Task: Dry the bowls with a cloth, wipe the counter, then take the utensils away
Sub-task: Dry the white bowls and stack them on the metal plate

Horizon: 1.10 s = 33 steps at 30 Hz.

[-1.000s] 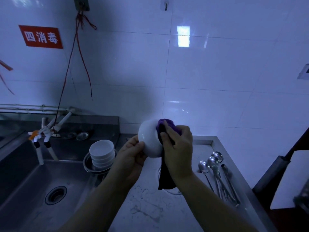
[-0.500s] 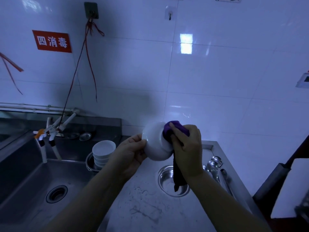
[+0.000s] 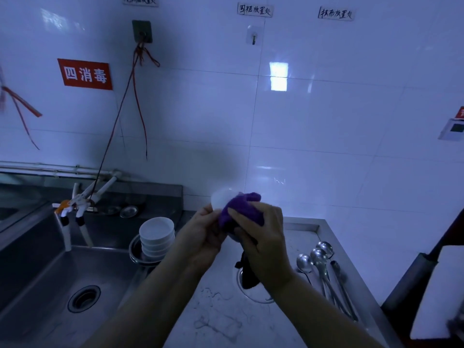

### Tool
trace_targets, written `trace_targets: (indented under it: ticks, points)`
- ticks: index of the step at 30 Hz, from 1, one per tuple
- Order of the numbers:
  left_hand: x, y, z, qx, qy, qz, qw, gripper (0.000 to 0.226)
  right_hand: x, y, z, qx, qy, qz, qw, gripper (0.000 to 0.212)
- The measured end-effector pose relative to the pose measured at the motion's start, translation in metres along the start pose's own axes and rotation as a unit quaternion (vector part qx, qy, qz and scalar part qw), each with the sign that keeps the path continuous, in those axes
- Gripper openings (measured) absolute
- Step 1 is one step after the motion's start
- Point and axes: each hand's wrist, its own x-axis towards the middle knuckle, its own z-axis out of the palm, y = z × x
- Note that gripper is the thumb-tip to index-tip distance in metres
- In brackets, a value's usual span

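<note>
Bowl (image 3: 222, 200), white, held in the air above the counter (image 3: 218, 320), between sink (image 3: 50, 280) and spoons (image 3: 320, 259); only its upper rim shows, the rest hidden behind cloth (image 3: 242, 209) and fingers. Left hand (image 3: 204, 237) curls its fingers round the bowl's near side and steadies it. Right hand (image 3: 263, 241) grips the purple cloth and presses it against the bowl, with a dark tail of the cloth hanging down toward a round metal dish (image 3: 253, 295) on the counter. Step in hand, as judged: drying the bowls, the first of the three; wiping the counter and removing the utensils are not yet begun. A stack (image 3: 157, 236) of white bowls stands in a metal basin at the sink's edge, and whether these are dried already cannot be told. Water streaks mark the counter near the person. Next move likely calls for turning the bowl under the cloth until all its surface is covered, then a firm two-handed hold while it is set down, since a wet glazed bowl may slip
</note>
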Motion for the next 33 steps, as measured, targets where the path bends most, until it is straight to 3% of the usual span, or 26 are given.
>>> trace_targets:
  ticks: [3, 11, 16, 18, 20, 25, 29, 33]
  points:
    - [0.001, 0.007, 0.003, -0.056, 0.036, -0.001, 0.998, 0.017, -0.018, 0.006, 0.001, -0.030, 0.017, -0.045, 0.998, 0.033]
    - [-0.005, -0.014, 0.013, -0.072, 0.008, -0.029, 0.997, 0.022, 0.017, -0.003, -0.001, -0.075, 0.049, 0.017, 0.996, 0.034]
    - [-0.004, -0.010, 0.016, -0.161, 0.011, -0.043, 0.986, 0.027, 0.000, 0.006, 0.003, -0.103, 0.071, -0.054, 0.991, 0.032]
    - [-0.003, -0.009, 0.016, -0.183, 0.013, -0.053, 0.982, 0.025, -0.007, 0.009, 0.006, -0.054, 0.089, -0.007, 0.995, 0.030]
    - [-0.001, -0.011, 0.016, -0.187, 0.023, -0.055, 0.981, 0.025, -0.008, 0.009, 0.007, 0.042, 0.097, 0.097, 0.990, 0.027]
    - [0.003, -0.018, 0.006, -0.167, 0.005, -0.054, 0.985, 0.035, 0.007, 0.011, -0.004, 0.262, 0.106, 0.329, 0.901, 0.026]
    - [0.004, -0.020, -0.005, -0.085, -0.024, -0.029, 0.996, 0.034, 0.020, 0.020, -0.014, 0.314, 0.030, 0.386, 0.867, 0.026]
    - [0.002, -0.020, -0.019, 0.028, -0.046, -0.017, 0.998, 0.033, 0.037, 0.027, -0.017, 0.286, -0.063, 0.388, 0.874, 0.027]
